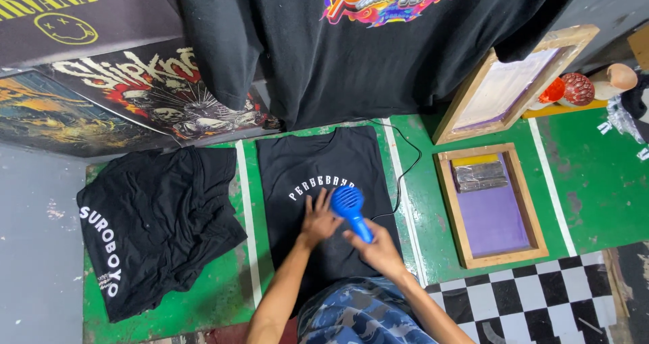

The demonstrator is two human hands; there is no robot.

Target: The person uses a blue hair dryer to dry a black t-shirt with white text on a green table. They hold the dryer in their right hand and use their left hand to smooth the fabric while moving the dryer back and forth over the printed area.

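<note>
Right hand [380,249] gripping a blue hair dryer [350,207] over a black t-shirt [324,181] lying mid-worktop [588,181], left hand [318,222] pressing flat, fingers spread, on the shirt, wooden screen frame [491,205] lying at three o'clock, folded black shirts [159,222] sitting at nine o'clock.

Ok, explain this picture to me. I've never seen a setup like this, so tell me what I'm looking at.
There is one picture, taken by a camera on a person's head, looking down at their own two bare hands. No machine is involved. They work over a green table with white stripes. A black shirt with white arched lettering lies flat in the middle. The left hand presses on it, fingers spread. The right hand holds a blue dryer by its handle, its head over the print; a black cord runs off it. To the left lies a pile of black shirts. To the right are two wooden screen frames, one flat, one leaning.
</note>
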